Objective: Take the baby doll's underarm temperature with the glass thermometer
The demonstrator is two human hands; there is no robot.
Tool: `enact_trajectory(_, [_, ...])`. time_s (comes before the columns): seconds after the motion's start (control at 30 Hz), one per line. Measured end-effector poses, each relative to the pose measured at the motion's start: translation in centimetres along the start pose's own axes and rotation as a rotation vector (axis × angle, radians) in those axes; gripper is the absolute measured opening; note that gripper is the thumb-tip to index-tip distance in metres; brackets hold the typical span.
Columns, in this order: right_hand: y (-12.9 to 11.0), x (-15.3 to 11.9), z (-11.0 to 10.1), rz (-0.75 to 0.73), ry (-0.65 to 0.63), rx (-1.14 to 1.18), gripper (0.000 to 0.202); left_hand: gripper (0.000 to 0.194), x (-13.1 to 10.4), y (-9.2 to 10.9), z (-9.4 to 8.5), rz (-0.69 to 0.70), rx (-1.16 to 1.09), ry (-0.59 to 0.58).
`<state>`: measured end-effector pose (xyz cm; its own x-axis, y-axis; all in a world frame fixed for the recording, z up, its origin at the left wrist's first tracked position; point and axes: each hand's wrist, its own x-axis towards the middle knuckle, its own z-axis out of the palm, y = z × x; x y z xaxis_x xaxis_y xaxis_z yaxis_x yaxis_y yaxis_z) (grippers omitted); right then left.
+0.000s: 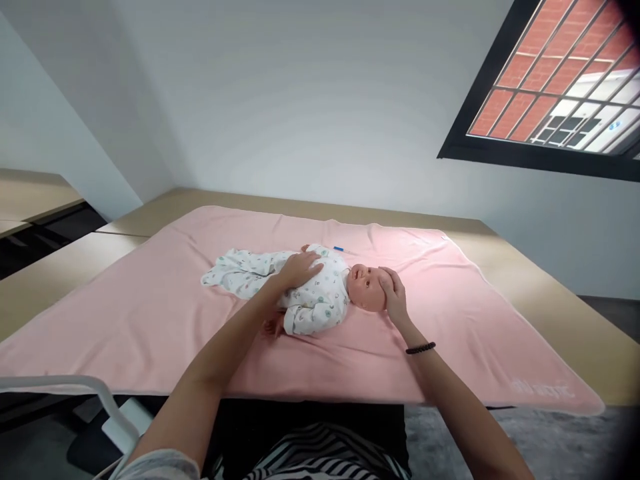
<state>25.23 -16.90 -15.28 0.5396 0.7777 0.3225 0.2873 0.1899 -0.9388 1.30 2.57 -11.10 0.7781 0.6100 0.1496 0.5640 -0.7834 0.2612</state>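
Observation:
A baby doll (325, 293) in a white patterned sleepsuit lies on its back on a pink blanket (200, 333), with its head toward the right. On the doll's belly rests my left hand (300, 269), laid flat with the fingers extended. My right hand (393, 293) is cupped over the crown and forehead, its fingers curved around the head. The doll's mouth shows open. One of its hands (274, 327) sticks out of the near sleeve. Just beyond its shoulder lies a small, thin blue item (339, 249), too small to identify.
The blanket covers most of a light wooden table (540, 280) and hangs at the near edge. A white curved tube or frame (90, 381) stands at the lower left. Behind the table rises a white wall (310, 120), with a barred window (555, 87) at right.

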Motion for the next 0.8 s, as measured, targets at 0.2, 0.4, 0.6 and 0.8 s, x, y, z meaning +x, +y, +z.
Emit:
enact_trajectory(0.2, [-1.6,3.2,0.7,-0.110,0.035,-0.035,0.035,0.050,-0.1,-1.0,-0.6,-0.116,0.020,0.017])
enact_trajectory(0.4, [-1.6,7.7,-0.1,-0.132,-0.012,-0.017,0.036,0.048,0.8,-0.1,-1.9,-0.225,0.006,0.067])
enact_trajectory(0.6, [1.6,6.0,-0.2,-0.022,-0.072,0.017,0.033,0.048,1.2,0.4,-0.6,-0.206,0.099,-0.046])
enact_trajectory(0.8, [1.9,7.5,-3.2,0.069,-0.346,0.000,0.039,0.048,1.2,0.1,0.4,-0.198,0.101,-0.001])
